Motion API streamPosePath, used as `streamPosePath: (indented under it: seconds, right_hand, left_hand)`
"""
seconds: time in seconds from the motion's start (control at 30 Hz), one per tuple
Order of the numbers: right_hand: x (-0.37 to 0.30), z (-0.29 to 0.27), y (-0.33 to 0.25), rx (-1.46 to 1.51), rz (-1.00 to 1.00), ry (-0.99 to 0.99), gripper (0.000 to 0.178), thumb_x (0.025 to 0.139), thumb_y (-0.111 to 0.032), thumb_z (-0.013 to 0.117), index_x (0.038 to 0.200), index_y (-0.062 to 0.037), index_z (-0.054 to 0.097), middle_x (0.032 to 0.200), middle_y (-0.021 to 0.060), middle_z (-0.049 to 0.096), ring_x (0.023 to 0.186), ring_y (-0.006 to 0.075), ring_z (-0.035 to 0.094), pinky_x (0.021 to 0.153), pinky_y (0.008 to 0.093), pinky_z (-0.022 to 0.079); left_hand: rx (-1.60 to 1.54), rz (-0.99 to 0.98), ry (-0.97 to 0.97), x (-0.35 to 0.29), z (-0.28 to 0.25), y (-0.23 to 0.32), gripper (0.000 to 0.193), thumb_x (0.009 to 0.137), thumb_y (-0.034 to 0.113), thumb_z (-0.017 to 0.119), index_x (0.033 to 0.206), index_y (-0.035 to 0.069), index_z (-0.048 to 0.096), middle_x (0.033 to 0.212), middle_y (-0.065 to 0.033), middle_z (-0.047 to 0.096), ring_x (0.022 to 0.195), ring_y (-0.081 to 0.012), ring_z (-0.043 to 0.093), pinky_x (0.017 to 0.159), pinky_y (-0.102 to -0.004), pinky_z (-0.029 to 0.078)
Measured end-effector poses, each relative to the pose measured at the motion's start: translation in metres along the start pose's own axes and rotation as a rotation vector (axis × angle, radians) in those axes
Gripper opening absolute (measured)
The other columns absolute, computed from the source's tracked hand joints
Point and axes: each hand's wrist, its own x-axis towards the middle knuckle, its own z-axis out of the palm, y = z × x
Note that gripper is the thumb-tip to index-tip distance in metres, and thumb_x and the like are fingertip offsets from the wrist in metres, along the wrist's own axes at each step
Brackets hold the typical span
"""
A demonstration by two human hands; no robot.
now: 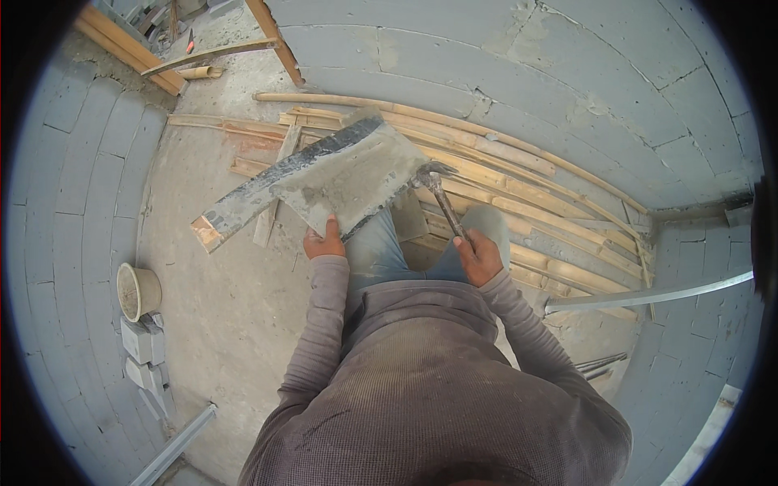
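My left hand grips the lower edge of a cement-stained board, with the thumb lying on its face. Along the board's upper left edge runs a dark, mortar-smeared wooden strip, its bare wood end showing at the lower left. In my right hand is a claw hammer, held by the handle. The hammer's head is up beside the board's right edge; whether they touch I cannot tell. Both lie over my knees, and the board hides part of the floor beyond.
Long bamboo poles and wood strips lie along the far block wall. A bucket stands by the left wall, near some light blocks. Metal bars reach in at right and lower left. A wooden frame crosses the doorway.
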Motion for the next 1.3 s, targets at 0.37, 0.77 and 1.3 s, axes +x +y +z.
streamPosePath:
  seconds: [0.37,0.77,1.3]
  right_hand:
    - [0.010,0.010,-0.018,0.235,0.055,0.243,0.038,0.097,-0.031,0.054,0.077,0.0002,0.046,0.054,0.0143,0.044,0.047,0.0218,0.045,0.047,0.0372,0.037]
    - [0.013,-0.011,-0.048,0.232,0.026,0.263,0.036,0.098,-0.032,0.051,0.078,-0.0013,0.047,0.054,0.0047,0.046,0.047,0.0125,0.046,0.045,0.0316,0.037]
    - [-0.005,0.031,-0.020,0.079,0.057,0.256,0.037,0.097,-0.031,0.052,0.078,0.0000,0.045,0.058,0.0163,0.048,0.054,0.0341,0.050,0.052,0.0405,0.041]
  left_hand:
    - [0.055,0.096,0.045,-0.006,0.005,-0.001,0.030,0.087,0.011,0.064,0.110,-0.010,0.062,0.101,-0.0141,0.069,0.089,-0.0203,0.065,0.081,-0.0297,0.049]
    - [0.035,0.101,0.048,-0.011,0.012,-0.001,0.030,0.088,0.009,0.063,0.112,-0.010,0.060,0.102,-0.0143,0.067,0.089,-0.0197,0.063,0.081,-0.0290,0.048]
    - [-0.034,0.031,0.050,-0.010,0.023,0.003,0.030,0.088,0.008,0.061,0.111,-0.011,0.059,0.103,-0.0157,0.067,0.090,-0.0204,0.064,0.080,-0.0290,0.049]
